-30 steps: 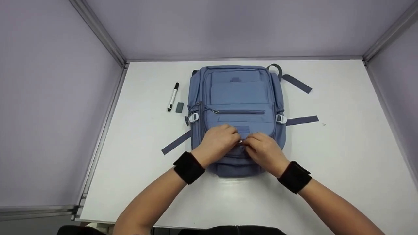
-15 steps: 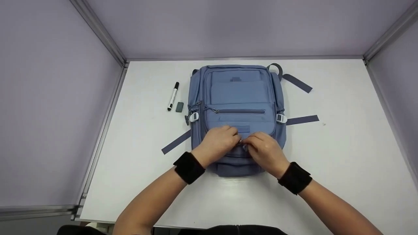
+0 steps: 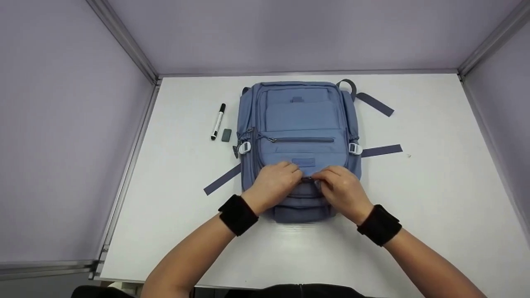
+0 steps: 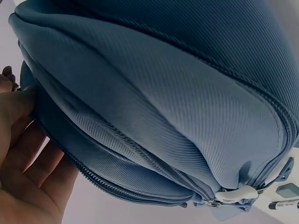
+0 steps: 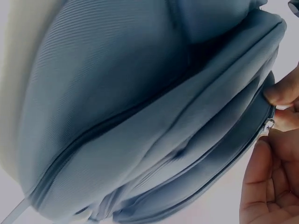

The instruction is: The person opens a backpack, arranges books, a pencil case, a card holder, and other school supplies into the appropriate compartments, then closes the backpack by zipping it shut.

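A blue backpack [image 3: 304, 120] lies on the white table with its front face up. My left hand [image 3: 276, 182] pinches the zipped edge [image 4: 100, 184] of the front pocket between thumb and fingers. Just to its right, my right hand [image 3: 343, 188] pinches the small metal zipper pull [image 5: 268, 124] on the same edge. The fingertips of both hands are close together in the right wrist view. Part of the zipper line between the hands is hidden by the fingers.
Left of the backpack lie a black-and-white marker [image 3: 218, 121] and a small dark green eraser-like block [image 3: 226, 135]. Dark straps [image 3: 381, 150] stretch out flat from the bag's sides. A white side buckle [image 3: 244, 147] sits on its left. Pale walls [image 3: 306, 37] enclose the table.
My right hand has shifted a little to the right along the pocket edge, widening the gap to my left hand. The left hand stays nearly in place, and the backpack looks the same.
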The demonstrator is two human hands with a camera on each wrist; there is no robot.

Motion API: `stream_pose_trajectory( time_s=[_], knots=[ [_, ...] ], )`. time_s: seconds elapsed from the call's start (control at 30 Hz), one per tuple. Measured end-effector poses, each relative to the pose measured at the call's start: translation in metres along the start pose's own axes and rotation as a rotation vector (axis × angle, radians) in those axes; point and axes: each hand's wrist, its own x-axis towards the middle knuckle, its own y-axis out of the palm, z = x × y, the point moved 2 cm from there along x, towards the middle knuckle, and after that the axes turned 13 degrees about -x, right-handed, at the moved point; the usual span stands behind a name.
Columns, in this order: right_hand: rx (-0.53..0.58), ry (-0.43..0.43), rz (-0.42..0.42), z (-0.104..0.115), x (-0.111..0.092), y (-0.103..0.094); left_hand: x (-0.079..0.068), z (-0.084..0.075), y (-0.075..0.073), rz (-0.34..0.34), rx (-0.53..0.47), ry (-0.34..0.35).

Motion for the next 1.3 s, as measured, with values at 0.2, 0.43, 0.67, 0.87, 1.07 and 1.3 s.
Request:
stream_pose_trajectory(
  time_s=[0.2,0.43,0.67,0.87,1.07,1.3],
  knots=[
    [-0.018,0.064,0.0,-0.016,-0.011,-0.01,0.001,-0.001,-0.001,0.035,-0.073,-0.057],
    [-0.057,0.156,-0.001,-0.034,-0.022,-0.018,0.002,0.0,-0.003,0.078,-0.135,-0.113],
    [-0.063,0.222,0.023,-0.039,-0.027,-0.019,0.008,-0.003,-0.003,0.078,-0.106,-0.146],
    [-0.058,0.233,0.02,-0.037,-0.029,-0.019,0.034,-0.021,0.0,0.175,-0.062,-0.117],
    [-0.034,0.222,0.01,-0.036,-0.029,-0.016,0.058,-0.042,0.012,0.198,0.056,-0.025],
    [-0.037,0.234,0.002,-0.043,-0.032,-0.019,0.06,-0.048,0.017,0.088,0.099,-0.031]
  ],
)
